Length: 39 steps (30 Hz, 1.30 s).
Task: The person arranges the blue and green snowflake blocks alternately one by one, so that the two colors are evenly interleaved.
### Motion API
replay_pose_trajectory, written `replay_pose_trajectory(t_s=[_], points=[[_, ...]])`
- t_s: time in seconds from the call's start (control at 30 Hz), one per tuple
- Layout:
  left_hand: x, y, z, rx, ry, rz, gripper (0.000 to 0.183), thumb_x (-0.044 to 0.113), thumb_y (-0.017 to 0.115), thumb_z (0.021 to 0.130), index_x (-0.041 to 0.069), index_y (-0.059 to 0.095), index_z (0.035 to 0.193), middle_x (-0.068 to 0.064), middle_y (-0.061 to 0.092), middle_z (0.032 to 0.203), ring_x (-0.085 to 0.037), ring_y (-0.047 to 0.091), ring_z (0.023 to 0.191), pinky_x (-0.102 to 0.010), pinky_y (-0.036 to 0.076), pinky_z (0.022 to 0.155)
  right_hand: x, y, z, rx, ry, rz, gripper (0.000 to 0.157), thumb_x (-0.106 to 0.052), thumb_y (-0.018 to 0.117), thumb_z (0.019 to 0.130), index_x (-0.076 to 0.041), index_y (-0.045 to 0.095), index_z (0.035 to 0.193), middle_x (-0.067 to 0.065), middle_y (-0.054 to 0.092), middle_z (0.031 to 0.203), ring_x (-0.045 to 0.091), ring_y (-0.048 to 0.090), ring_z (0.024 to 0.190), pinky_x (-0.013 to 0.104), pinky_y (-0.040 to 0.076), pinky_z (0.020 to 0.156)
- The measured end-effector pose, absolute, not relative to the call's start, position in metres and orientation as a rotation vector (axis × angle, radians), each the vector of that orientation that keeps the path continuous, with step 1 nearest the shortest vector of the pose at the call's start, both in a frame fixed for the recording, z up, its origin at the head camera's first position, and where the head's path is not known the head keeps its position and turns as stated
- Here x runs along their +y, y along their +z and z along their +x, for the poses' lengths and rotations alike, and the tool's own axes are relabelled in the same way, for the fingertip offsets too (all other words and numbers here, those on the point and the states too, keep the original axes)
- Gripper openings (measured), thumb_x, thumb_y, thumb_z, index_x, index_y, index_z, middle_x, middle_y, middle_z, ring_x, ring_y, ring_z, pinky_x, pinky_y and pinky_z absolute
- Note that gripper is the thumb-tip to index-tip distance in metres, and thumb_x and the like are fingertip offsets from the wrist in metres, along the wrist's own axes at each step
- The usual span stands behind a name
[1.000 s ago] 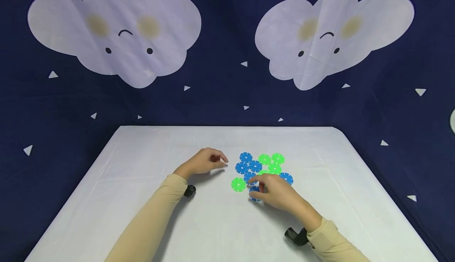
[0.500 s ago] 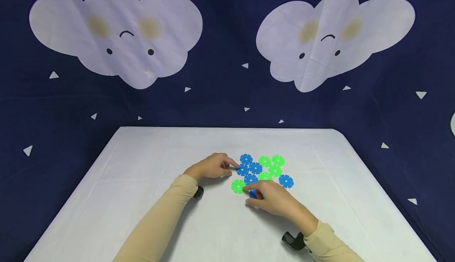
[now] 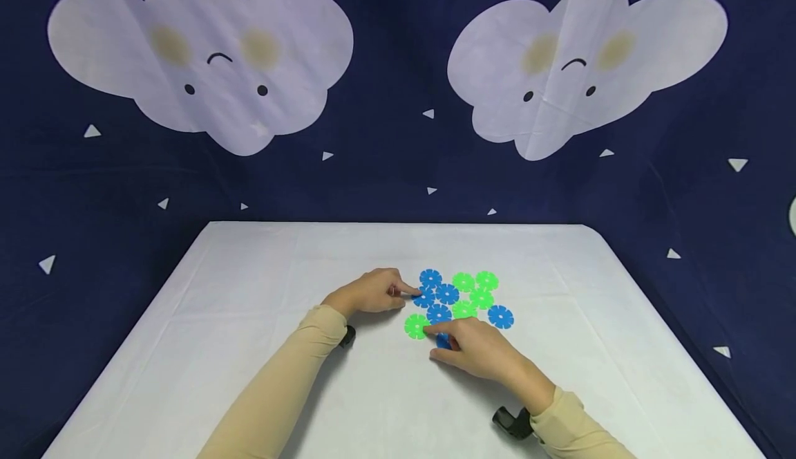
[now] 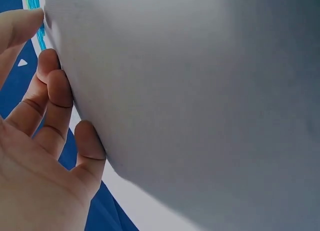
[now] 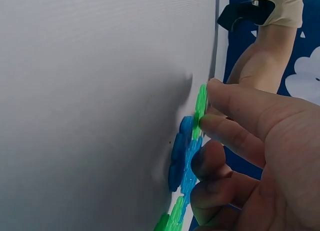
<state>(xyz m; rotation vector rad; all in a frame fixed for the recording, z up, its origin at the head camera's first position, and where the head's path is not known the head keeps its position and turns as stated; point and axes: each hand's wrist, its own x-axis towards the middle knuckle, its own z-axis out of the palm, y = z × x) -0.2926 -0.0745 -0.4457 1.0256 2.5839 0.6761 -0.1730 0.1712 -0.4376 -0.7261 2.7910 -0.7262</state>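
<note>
One blue, one green

From where I stood, the left hand (image 3: 373, 292) touched a blue disc (image 3: 425, 298), its fingers loose; the right hand (image 3: 479, 346), fingers also loose, touched a green disc (image 3: 415, 325). Both discs lay on the worktop (image 3: 298, 258) near other discs (image 3: 481, 299).

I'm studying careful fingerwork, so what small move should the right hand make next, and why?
Perhaps the right hand should ease the leftmost green disc slightly leftward: its index fingertip appears to be at that disc's right edge, where blue discs sit close by, and the left hand, reaching one of them, might keep that one steady.
</note>
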Motion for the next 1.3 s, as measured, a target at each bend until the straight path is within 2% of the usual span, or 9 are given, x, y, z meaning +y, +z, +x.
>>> replay_pose_trajectory(t_s=[0.47,0.83,0.93,1.13,1.3], points=[[-0.091,-0.445,-0.293,2.612,0.769,1.0,0.025,0.011,0.072,0.1,0.018,0.083,0.122,0.002,0.065,0.089,-0.009,0.049,0.078,-0.024,0.044,0.073,0.165,-0.441,-0.174,2.863,-0.671,-0.719,0.034,-0.03,0.08,0.097,-0.017,0.08,0.128,-0.011,0.041,0.06,0.002,0.035,0.056,0.022,0.026,0.05],[-0.103,-0.445,-0.295,2.606,0.9,0.894,0.014,0.014,0.08,0.095,0.016,0.086,0.108,0.001,0.07,0.096,-0.01,0.057,0.086,-0.028,0.051,0.083,0.163,-0.442,-0.18,2.87,-0.721,-0.687,0.025,-0.029,0.082,0.095,-0.017,0.081,0.117,-0.01,0.047,0.061,0.002,0.039,0.056,0.021,0.028,0.052],[-0.1,-0.446,-0.297,2.584,0.922,0.864,0.019,0.017,0.084,0.092,0.018,0.084,0.111,0.001,0.07,0.102,-0.011,0.058,0.092,-0.03,0.052,0.088,0.162,-0.441,-0.183,2.875,-0.721,-0.665,0.03,-0.029,0.084,0.093,-0.015,0.079,0.12,-0.008,0.05,0.063,0.003,0.041,0.057,0.022,0.03,0.052],[-0.092,-0.447,-0.303,2.545,0.864,0.813,0.043,0.024,0.09,0.088,0.025,0.079,0.13,0.001,0.07,0.121,-0.013,0.061,0.109,-0.037,0.053,0.1,0.159,-0.441,-0.189,2.878,-0.701,-0.642,0.038,-0.028,0.086,0.091,-0.011,0.078,0.124,-0.007,0.051,0.062,0.005,0.043,0.056,0.022,0.032,0.052],[-0.088,-0.445,-0.304,2.516,0.833,0.762,0.046,0.024,0.09,0.088,0.028,0.078,0.132,0.0,0.065,0.125,-0.016,0.06,0.117,-0.042,0.052,0.106,0.157,-0.441,-0.193,2.875,-0.708,-0.603,0.039,-0.029,0.089,0.089,-0.011,0.078,0.122,-0.006,0.052,0.062,0.006,0.045,0.056,0.022,0.032,0.051]])
